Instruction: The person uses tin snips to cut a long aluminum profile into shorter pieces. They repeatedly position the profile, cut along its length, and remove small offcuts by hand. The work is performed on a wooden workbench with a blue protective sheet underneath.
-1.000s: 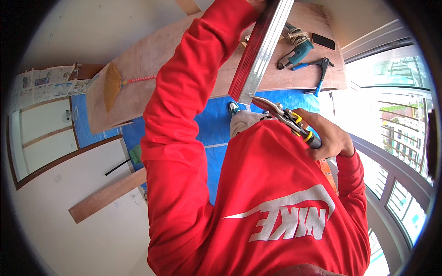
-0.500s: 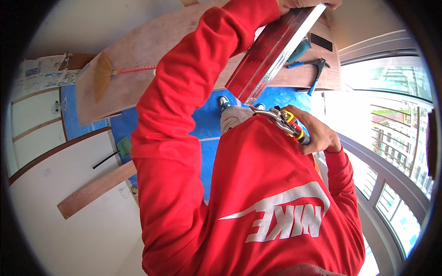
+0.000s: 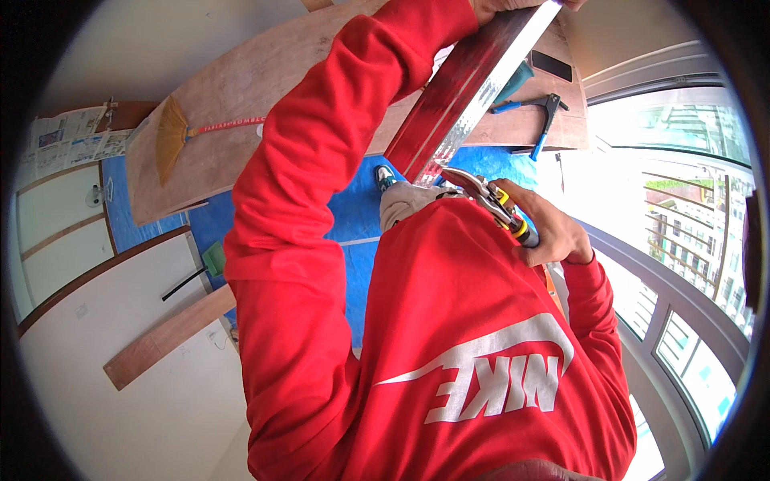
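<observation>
My left hand (image 3: 491, 10), at the top edge and partly cut off, grips the far end of a long shiny metal channel (image 3: 473, 80). The channel slants down toward my waist and mirrors the red of my sleeve. In my right hand (image 3: 552, 228) is a pair of metal snips (image 3: 499, 207) with yellow and black handles, fingers wrapped round them. Their jaws are at the channel's near end; whether they bite into it I cannot tell.
A wooden board table (image 3: 337, 60) carries a blue riveting tool (image 3: 545, 120), a dark phone (image 3: 553, 66), a teal object (image 3: 516, 82) and a straw brush (image 3: 172, 140). Blue sheeting (image 3: 357, 208) covers the floor. Windows (image 3: 682, 192) line the right; a wooden plank (image 3: 168, 341) stands left.
The snips have turned and shifted so their jaws meet the channel's near end. The channel has moved slightly left, still in my left hand.
</observation>
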The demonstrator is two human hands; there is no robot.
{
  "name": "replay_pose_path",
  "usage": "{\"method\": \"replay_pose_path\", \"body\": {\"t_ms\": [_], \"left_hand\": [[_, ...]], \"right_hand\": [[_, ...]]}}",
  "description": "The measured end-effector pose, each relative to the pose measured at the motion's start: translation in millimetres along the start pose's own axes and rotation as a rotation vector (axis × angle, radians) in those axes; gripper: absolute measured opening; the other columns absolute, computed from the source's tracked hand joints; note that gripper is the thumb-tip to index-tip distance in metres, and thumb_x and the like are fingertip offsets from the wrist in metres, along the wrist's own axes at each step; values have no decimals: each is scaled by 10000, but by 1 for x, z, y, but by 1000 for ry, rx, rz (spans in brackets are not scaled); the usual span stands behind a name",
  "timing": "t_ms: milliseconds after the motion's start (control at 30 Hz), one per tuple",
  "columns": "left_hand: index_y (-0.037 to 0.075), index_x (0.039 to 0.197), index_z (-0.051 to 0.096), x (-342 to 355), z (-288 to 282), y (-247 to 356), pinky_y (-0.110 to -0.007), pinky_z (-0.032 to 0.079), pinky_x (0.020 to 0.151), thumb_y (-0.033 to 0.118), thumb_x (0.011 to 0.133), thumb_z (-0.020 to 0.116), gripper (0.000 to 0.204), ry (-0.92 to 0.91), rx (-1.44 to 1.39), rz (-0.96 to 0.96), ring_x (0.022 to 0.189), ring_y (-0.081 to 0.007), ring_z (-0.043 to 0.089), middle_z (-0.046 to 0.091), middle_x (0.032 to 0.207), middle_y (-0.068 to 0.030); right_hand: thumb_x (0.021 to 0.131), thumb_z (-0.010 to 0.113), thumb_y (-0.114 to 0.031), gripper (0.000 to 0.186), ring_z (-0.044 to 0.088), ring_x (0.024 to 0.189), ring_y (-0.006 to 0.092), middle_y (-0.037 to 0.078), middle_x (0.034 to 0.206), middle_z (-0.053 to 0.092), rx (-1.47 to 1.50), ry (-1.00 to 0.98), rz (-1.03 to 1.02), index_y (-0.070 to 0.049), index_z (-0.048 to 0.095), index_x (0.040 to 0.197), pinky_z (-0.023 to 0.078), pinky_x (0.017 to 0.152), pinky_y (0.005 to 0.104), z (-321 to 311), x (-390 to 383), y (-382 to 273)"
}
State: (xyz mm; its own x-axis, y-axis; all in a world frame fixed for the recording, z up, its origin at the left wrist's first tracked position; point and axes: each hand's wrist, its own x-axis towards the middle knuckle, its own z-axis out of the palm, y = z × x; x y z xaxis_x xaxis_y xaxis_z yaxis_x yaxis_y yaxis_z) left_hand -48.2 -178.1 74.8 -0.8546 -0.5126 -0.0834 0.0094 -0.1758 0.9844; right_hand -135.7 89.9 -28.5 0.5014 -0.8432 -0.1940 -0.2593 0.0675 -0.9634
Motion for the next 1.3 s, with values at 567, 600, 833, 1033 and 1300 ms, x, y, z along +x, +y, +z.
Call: {"method": "replay_pose_path", "body": {"t_ms": [567, 600, 833, 1033, 1300], "left_hand": [[-42, 1089, 665, 8, -9, -5, -292, 473, 503, 276, 882, 692, 380, -8, 96, 4, 605, -137, 519, 570, 787, -49], [-39, 1086, 666, 8, -10, -5, -293, 471, 501, 277, 883, 692, 377, -8, 104, 3, 605, -135, 518, 568, 786, -46], [-44, 1087, 673, 14, -10, -6, -305, 469, 502, 289, 893, 693, 386, 14, 144, -4, 621, -143, 531, 582, 792, -59], [-70, 1111, 662, 19, -8, -7, -309, 511, 530, 275, 901, 696, 405, 4, 106, -5, 656, -171, 563, 603, 835, -102], [-122, 1231, 569, 19, 0, -12, -297, 560, 510, 231, 915, 734, 502, 16, -36, -94, 672, -197, 608, 622, 921, -172]], "right_hand": [[598, 668, -118, 907, 608, 1079, 317, 209, 1187, 630, -10, -33, -26, 55, 429, 1455, 475, 992, 409, -10, -2, 3], [597, 666, -115, 907, 608, 1083, 317, 210, 1189, 630, -14, -33, -29, 57, 427, 1456, 475, 994, 409, -10, -2, 3], [597, 660, -118, 909, 611, 1087, 323, 212, 1194, 631, -30, -54, -73, 70, 421, 1453, 474, 1007, 409, -15, -1, 7], [590, 667, -124, 911, 615, 1087, 327, 219, 1204, 633, -17, -64, -13, 71, 425, 1446, 481, 1000, 412, -21, -1, 6], [591, 690, -122, 687, 614, 1015, 345, 234, 1150, 611, -62, -83, -14, 108, 555, 1224, 498, 942, 422, -25, 0, 4]]}}
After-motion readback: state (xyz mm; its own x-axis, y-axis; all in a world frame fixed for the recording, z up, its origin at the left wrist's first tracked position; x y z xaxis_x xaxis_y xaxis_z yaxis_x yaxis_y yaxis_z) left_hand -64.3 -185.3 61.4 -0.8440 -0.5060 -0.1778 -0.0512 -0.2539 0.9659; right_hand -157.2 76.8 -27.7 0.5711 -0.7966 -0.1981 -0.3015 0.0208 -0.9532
